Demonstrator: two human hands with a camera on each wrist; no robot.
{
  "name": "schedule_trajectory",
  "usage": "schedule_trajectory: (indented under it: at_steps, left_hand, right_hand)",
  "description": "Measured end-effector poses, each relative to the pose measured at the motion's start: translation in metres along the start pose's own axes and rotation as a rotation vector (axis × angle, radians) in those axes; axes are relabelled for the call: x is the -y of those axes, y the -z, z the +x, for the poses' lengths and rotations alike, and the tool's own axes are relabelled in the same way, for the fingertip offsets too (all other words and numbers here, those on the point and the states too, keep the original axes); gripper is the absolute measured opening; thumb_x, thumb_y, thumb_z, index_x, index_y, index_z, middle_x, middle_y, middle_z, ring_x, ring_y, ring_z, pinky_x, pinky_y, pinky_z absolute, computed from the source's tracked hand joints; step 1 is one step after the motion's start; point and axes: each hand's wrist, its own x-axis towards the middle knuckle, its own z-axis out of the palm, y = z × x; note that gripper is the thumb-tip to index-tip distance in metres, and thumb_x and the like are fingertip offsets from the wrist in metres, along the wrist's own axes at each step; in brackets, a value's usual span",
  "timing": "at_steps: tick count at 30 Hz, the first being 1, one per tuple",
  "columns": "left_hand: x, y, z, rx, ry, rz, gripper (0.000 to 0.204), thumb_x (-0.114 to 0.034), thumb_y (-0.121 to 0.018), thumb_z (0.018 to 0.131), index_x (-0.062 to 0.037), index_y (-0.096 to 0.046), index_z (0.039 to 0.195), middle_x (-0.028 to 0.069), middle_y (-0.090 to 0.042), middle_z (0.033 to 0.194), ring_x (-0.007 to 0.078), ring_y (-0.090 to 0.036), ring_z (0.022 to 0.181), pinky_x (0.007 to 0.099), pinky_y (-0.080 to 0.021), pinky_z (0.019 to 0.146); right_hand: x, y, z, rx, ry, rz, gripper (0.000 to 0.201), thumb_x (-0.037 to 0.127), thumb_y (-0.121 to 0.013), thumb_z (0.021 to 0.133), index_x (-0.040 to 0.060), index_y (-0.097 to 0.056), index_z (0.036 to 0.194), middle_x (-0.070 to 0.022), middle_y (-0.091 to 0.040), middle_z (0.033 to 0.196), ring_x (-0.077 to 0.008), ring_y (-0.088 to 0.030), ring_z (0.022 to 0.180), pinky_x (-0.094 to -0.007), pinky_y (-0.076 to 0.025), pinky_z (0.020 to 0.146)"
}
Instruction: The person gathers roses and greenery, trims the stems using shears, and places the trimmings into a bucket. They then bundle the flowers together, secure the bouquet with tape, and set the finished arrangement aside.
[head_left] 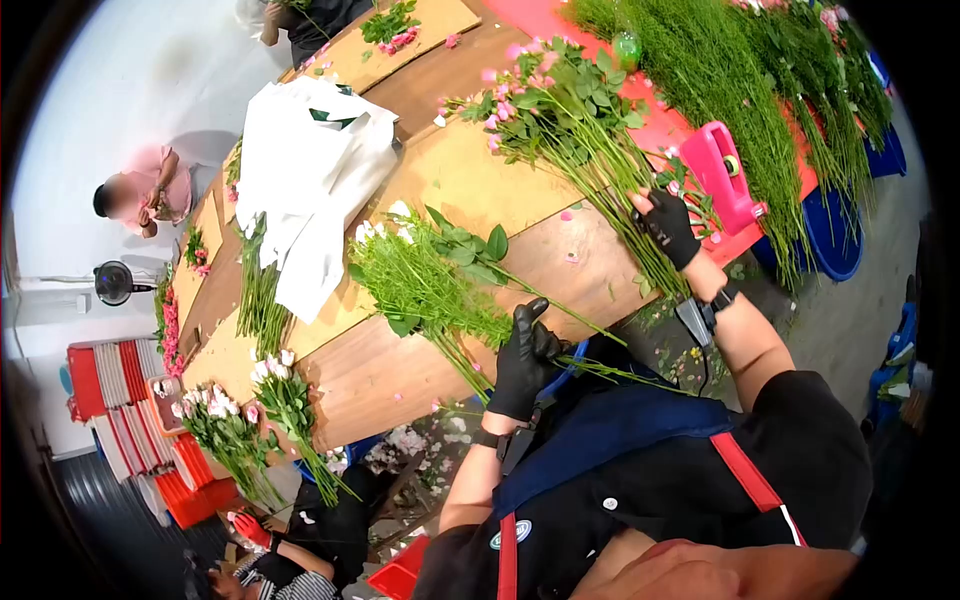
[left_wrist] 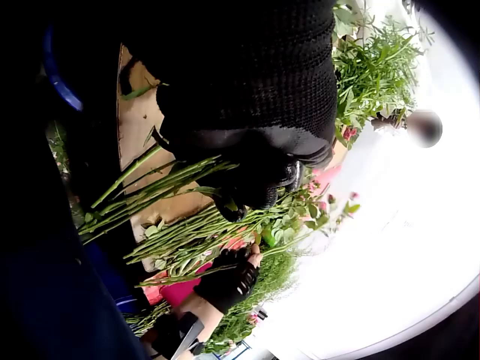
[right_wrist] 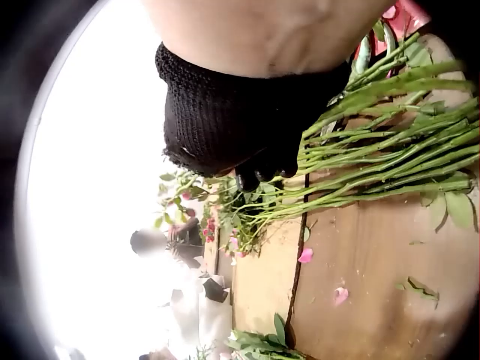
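In the head view my black-gloved left hand [head_left: 530, 358] grips a few green stems [head_left: 615, 372] whose cut ends stick out toward my body. The left wrist view shows these stems running into the curled fingers. A bunch of feathery greenery [head_left: 425, 285] with white blooms lies beside this hand, and a leafy stem [head_left: 545, 290] crosses close by its fingertips. My right hand [head_left: 668, 228], in a black glove with bare fingertips, holds stems in the pile of pink roses [head_left: 560, 125]. In the right wrist view its fingers curl over the rose stems [right_wrist: 375, 161].
White sheeting [head_left: 310, 160] covers stems on the table. A pink jug [head_left: 720, 175] and long green foliage [head_left: 690, 90] are at the right, above blue buckets [head_left: 832, 235]. White rose bunches [head_left: 285, 395] lie at the near left edge. Other people [head_left: 160, 190] are around the table.
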Motion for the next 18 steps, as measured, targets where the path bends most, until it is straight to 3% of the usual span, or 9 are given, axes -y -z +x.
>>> schedule_trajectory:
  at_steps: [1,2,5,7,10,13,14,17,18]
  left_hand:
    - [0.0,-0.008,0.0,-0.011,0.001,-0.007,0.044,-0.041,-0.049,0.097,-0.0142,-0.047,0.131,0.0006,-0.04,0.065,0.0168,-0.047,0.064,0.0453,-0.046,0.078]
    - [0.002,-0.017,0.002,-0.021,-0.009,-0.016,0.044,-0.041,-0.049,0.097,-0.0139,-0.047,0.131,0.0004,-0.041,0.065,0.0167,-0.048,0.064,0.0444,-0.047,0.078]
    - [-0.006,-0.042,0.011,-0.113,-0.088,0.068,0.044,-0.038,-0.048,0.098,-0.0099,-0.046,0.131,0.0013,-0.042,0.07,0.0174,-0.048,0.067,0.0443,-0.047,0.08]
    - [-0.005,-0.047,0.007,-0.058,-0.222,0.419,0.043,-0.033,-0.047,0.099,-0.0066,-0.043,0.134,0.0078,-0.055,0.088,0.0235,-0.057,0.089,0.0449,-0.048,0.088]
    - [-0.007,-0.06,0.016,-0.017,-0.119,0.009,0.044,-0.028,-0.045,0.101,-0.005,-0.04,0.138,0.0148,-0.058,0.12,0.0282,-0.053,0.119,0.0409,-0.046,0.098]
    - [-0.006,-0.035,0.02,0.118,-0.699,1.461,0.045,-0.024,-0.042,0.102,-0.0041,-0.034,0.141,0.014,-0.053,0.129,0.0245,-0.051,0.122,0.0356,-0.044,0.1]
    - [0.0,-0.028,0.019,0.135,-0.816,1.534,0.042,-0.016,-0.04,0.102,-0.0036,-0.033,0.142,0.0136,-0.053,0.131,0.0231,-0.05,0.122,0.032,-0.042,0.1]
    - [0.002,-0.041,0.017,0.188,-0.353,0.672,0.045,-0.007,-0.045,0.099,-0.0031,-0.034,0.142,0.0139,-0.054,0.13,0.0245,-0.051,0.122,0.0331,-0.042,0.1]
    - [-0.003,-0.039,0.016,0.222,-0.678,1.196,0.045,-0.004,-0.048,0.097,-0.0037,-0.036,0.14,0.0134,-0.053,0.132,0.0239,-0.051,0.122,0.0345,-0.043,0.1]
  right_hand:
    - [0.014,0.004,-0.011,-0.005,0.012,-0.022,0.027,0.027,-0.058,0.093,0.0034,-0.062,0.079,-0.0025,-0.058,0.063,-0.0119,-0.053,0.057,-0.0285,-0.041,0.054]
    - [0.035,0.011,-0.027,0.085,-0.29,0.245,0.026,0.025,-0.058,0.093,0.0027,-0.063,0.081,-0.0002,-0.056,0.062,-0.0078,-0.051,0.054,-0.0257,-0.04,0.051]
    - [0.071,0.005,-0.044,0.072,-0.19,0.242,0.019,0.018,-0.058,0.093,0.0017,-0.067,0.09,-0.0003,-0.06,0.064,-0.005,-0.052,0.054,-0.0228,-0.04,0.049]
    - [0.068,0.001,-0.065,0.166,-0.214,0.301,0.017,0.016,-0.059,0.093,0.0015,-0.068,0.097,-0.0014,-0.062,0.068,-0.0052,-0.052,0.054,-0.0225,-0.041,0.05]
    - [0.086,-0.014,-0.091,0.293,-0.236,0.252,0.023,0.015,-0.059,0.093,0.0015,-0.065,0.111,-0.0012,-0.063,0.073,-0.0057,-0.051,0.055,-0.0224,-0.042,0.051]
    - [0.098,-0.032,-0.112,0.397,-0.063,0.105,0.022,0.013,-0.061,0.089,0.0012,-0.066,0.108,-0.0038,-0.057,0.068,-0.0109,-0.053,0.059,-0.0279,-0.042,0.054]
    - [0.099,-0.038,-0.116,0.42,-0.021,0.077,0.021,0.013,-0.061,0.088,0.0014,-0.067,0.105,-0.0063,-0.058,0.069,-0.0137,-0.055,0.06,-0.0296,-0.043,0.056]
    - [0.086,-0.053,-0.12,0.458,0.18,-0.077,0.018,0.013,-0.063,0.086,0.0014,-0.067,0.099,-0.0108,-0.06,0.071,-0.0199,-0.058,0.062,-0.032,-0.045,0.058]
    - [0.083,-0.054,-0.119,0.453,0.259,-0.146,0.017,0.013,-0.063,0.086,0.0014,-0.068,0.097,-0.0119,-0.061,0.072,-0.0217,-0.059,0.063,-0.0325,-0.045,0.059]
